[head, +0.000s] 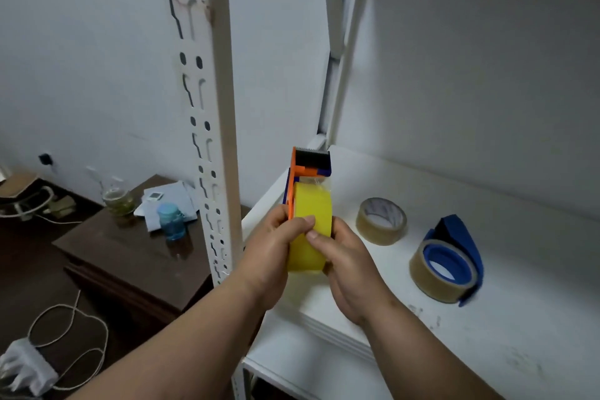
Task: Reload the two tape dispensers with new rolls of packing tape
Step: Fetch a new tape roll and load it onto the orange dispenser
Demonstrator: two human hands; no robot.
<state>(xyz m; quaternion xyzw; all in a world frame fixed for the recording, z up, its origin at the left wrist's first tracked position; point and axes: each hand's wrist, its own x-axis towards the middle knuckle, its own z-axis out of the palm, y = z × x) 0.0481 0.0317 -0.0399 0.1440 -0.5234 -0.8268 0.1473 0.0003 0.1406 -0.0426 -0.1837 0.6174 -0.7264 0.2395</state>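
Observation:
An orange tape dispenser (pixel 302 169) with a black toothed blade at its top is held upright above the white shelf's front left corner. A yellow tape roll (pixel 313 204) sits in it. My left hand (pixel 276 253) grips the dispenser and roll from the left, thumb laid across the yellow face. My right hand (pixel 344 256) holds the roll from the right, its thumb pressing on the tape. To the right on the shelf lies a blue tape dispenser (pixel 454 256) on its side with a brownish clear roll on its hub. A loose brownish clear tape roll (pixel 381 221) lies flat beyond it.
The white shelf board (pixel 487 318) carries the tape items, with a wall panel behind. A slotted white upright post (pixel 214 140) stands just left of my hands. Lower left is a dark wooden cabinet (pixel 113 253) bearing a blue bottle (pixel 172 221), a glass jar and papers. Cords lie on the floor.

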